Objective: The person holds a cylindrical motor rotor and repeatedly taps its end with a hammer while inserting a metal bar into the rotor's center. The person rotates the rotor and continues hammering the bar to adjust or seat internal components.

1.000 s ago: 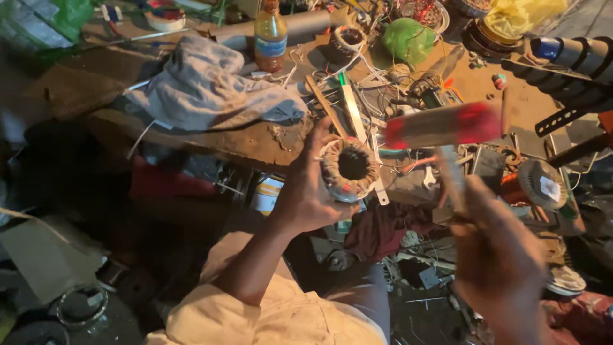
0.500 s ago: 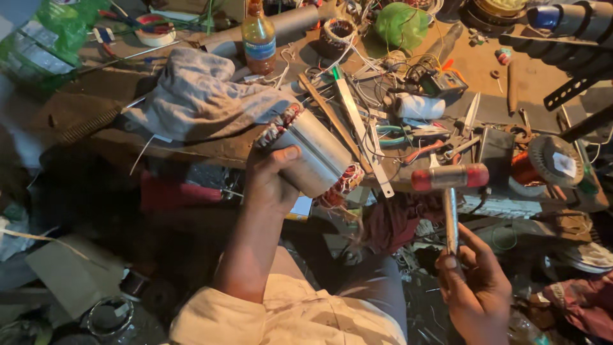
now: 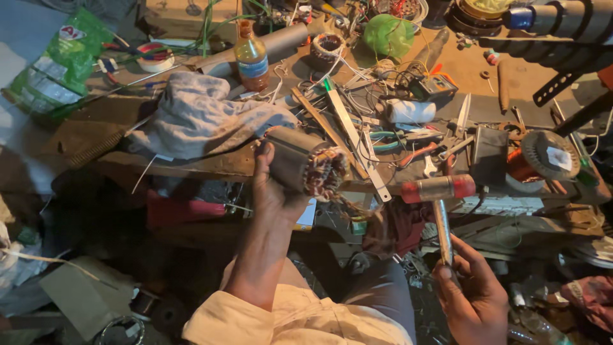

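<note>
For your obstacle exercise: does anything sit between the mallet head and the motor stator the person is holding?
Nothing visible does. The left hand holds the motor stator up, the right hand holds the mallet beside it, and only open air separates them; the workbench clutter lies behind.

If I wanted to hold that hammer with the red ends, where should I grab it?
Probably the lower end of the metal handle, coming from below. The mallet stands upright with its heavy red-tipped head on top, and its handle hangs straight down. The right hand already wraps the handle's bottom that way, while the left hand holds the motor stator.
</note>
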